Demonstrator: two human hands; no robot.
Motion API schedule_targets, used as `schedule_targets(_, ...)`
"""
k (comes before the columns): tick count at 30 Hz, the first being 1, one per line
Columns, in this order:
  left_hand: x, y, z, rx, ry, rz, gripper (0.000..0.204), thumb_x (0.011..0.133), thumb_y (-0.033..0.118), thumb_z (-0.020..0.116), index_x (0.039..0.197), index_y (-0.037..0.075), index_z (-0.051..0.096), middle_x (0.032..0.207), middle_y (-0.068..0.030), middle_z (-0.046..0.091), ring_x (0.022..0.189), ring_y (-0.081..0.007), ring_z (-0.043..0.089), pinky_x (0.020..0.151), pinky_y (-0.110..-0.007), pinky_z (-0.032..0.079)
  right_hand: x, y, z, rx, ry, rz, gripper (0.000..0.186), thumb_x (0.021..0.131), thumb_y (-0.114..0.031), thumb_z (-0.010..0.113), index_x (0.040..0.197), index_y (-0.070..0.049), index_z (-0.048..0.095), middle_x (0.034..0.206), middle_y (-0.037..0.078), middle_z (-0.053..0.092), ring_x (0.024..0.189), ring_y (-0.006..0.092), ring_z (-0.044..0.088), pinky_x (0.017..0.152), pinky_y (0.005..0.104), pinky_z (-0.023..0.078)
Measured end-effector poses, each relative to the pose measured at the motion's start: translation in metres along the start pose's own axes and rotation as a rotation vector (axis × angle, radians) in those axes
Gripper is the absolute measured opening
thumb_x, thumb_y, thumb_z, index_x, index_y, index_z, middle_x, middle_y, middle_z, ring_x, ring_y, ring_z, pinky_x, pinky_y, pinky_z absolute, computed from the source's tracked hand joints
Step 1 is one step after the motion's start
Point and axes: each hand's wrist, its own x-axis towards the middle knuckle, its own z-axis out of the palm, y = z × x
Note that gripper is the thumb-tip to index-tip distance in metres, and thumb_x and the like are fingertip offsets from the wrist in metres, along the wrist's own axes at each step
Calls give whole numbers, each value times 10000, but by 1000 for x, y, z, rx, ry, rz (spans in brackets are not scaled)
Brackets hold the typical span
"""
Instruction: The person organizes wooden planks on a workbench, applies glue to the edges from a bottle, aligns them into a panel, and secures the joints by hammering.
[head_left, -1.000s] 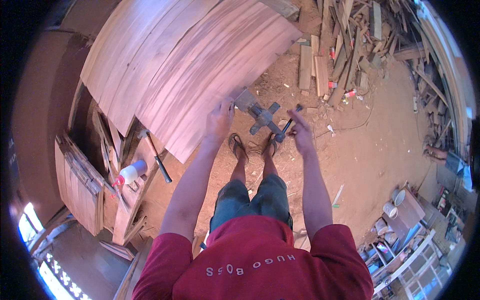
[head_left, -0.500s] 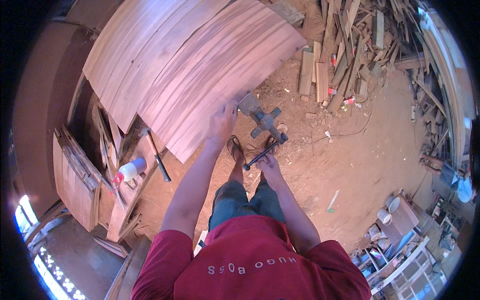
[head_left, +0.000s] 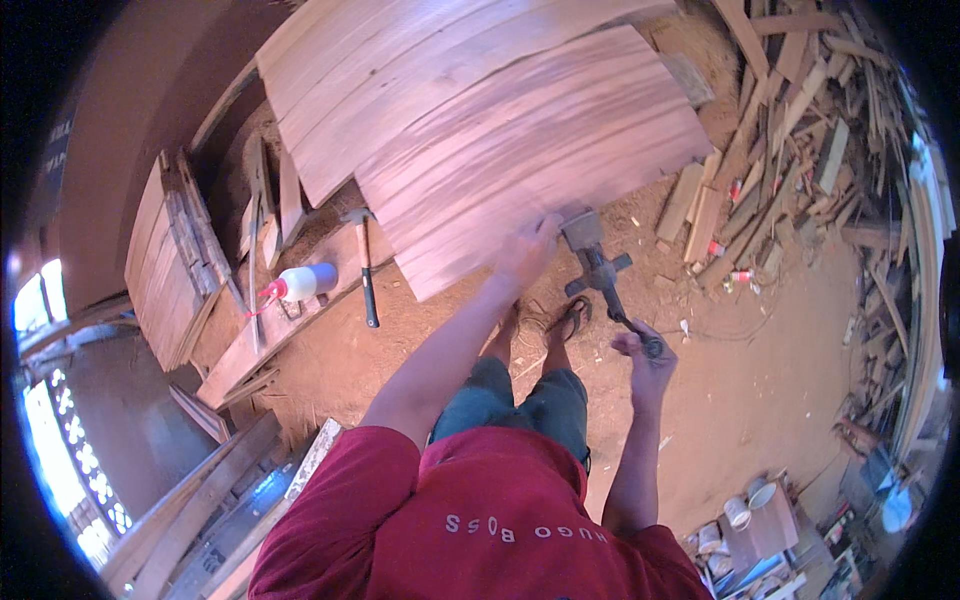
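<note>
My left hand (head_left: 527, 250) rests on the near edge of a large panel of glued wooden boards (head_left: 520, 150), right beside the head of a metal bar clamp (head_left: 596, 262) at that edge. My right hand (head_left: 643, 352) is closed on the clamp's handle end, held out over the dirt floor. My sandalled feet (head_left: 560, 322) stand just below the panel's edge. A second, wider board panel (head_left: 400, 70) lies behind and partly under the first.
A hammer (head_left: 365, 270) and a white squeeze bottle with a red nozzle (head_left: 300, 283) lie on a plank at the left. Stacked boards (head_left: 170, 260) stand further left. A heap of scrap wood (head_left: 800, 140) fills the right. Small tins (head_left: 745, 510) sit at lower right.
My view has swung so the panel sits more to the right. My right hand shifted along the clamp to its handle end; my left hand stayed at the panel's edge.
</note>
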Motion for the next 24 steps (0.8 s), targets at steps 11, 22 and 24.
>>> schedule_targets(11, -61, -33, -43, 234, 18, 82, 396, 815, 174, 673, 1191, 75, 596, 1226, -80, 588, 1215, -276, 512, 1053, -428, 397, 106, 33, -39, -93, 364, -62, 524, 904, -212, 725, 1354, -71, 496, 885, 50, 620, 667, 86, 603, 474, 218, 469)
schedule_targets(22, -45, -28, -49, 469, -152, 122, 531, 802, 140, 605, 1331, 164, 566, 1393, -36, 515, 1206, -253, 504, 996, -399, 436, 135, 193, -7, 221, 70, 145, 190, 928, -163, 660, 1096, -76, 661, 928, -5, 646, 754, 92, 569, 660, 246, 448)
schedule_targets(24, -45, -23, -55, 516, -170, 113, 548, 803, 141, 606, 1347, 179, 557, 1403, -30, 504, 1197, -256, 501, 981, -398, 443, 105, 200, 14, 205, -16, 285, 214, 970, -209, 566, 1140, -96, 632, 882, -13, 625, 697, 87, 561, 587, 247, 448)
